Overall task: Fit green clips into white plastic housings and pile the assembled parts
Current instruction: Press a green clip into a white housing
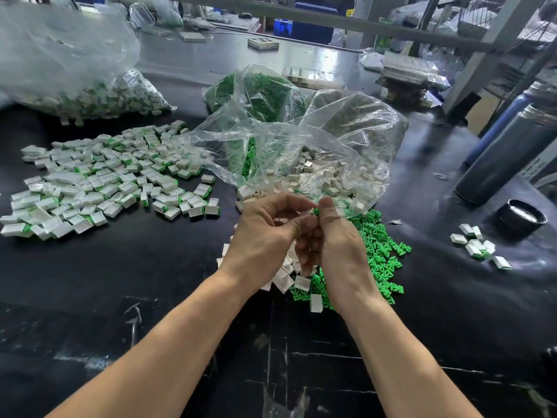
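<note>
Both hands meet mid-counter: left hand (265, 233) fingers pinch a white housing (308, 211), right hand (337, 236) pinches the green clip (316, 210) touching its right end.

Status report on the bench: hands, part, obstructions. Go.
Left hand and right hand pinching one green clip with white plastic housing. Assembled pile left. Clear plastic bag just behind the hands.

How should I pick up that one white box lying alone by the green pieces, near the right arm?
Pinch the white housing across its two long sides, coming straight down from above. It lies flat on the black table, and its narrow width suits finger and thumb.
</note>
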{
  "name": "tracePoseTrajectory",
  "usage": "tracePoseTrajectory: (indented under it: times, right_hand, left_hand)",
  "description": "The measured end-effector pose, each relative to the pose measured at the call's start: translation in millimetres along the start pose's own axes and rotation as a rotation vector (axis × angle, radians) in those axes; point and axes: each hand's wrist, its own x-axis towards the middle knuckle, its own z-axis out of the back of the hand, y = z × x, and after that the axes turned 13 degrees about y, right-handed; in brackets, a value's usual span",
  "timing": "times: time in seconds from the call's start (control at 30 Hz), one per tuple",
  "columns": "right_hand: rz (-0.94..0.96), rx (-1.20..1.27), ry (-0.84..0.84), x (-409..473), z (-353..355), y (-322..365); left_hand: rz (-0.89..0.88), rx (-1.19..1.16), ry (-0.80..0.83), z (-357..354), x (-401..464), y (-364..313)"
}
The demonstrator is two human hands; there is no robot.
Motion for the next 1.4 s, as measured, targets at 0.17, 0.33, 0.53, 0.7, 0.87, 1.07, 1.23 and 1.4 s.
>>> tracePoseTrajectory:
  times: [0.17,0.33,0.53,0.7,0.87,1.07,1.23,1.4]
  right_hand:
    - [-0.036,-0.022,-0.026,0.4,-1.7,0.3]
    - [-0.038,-0.015,-0.010,0.4,3.5,-2.4]
    - [-0.007,-0.014,-0.081,6.0,3.8,-7.8]
    - [0.022,-0.156,-0.155,11.1,6.1,-13.9]
    - [0.056,-0.272,-0.247,13.4,4.4,-13.9]
    - [0.085,-0.292,-0.264,18.1,4.1,-13.8]
    - [0.106,-0.299,-0.258,18.7,5.7,-15.1]
    - [0.119,-0.348,-0.279,18.9,4.2,-12.7]
  left_hand:
    - [-0.009,0.000,-0.008,0.3,-0.5,1.2]
    - [-0.003,0.012,0.012,0.7,-0.1,4.7]
    - [-0.023,0.057,0.052,-3.0,-2.6,2.7]
    - [-0.042,0.138,0.063,-6.9,-4.8,2.1]
    - [-0.037,0.134,0.053,-7.4,-5.7,1.2]
    - [-0.045,0.114,0.023,-7.3,-4.5,2.1]
    - [-0.038,0.105,0.011,-7.6,-3.3,4.1]
    - [-0.038,0.103,0.006,-7.1,-2.9,4.3]
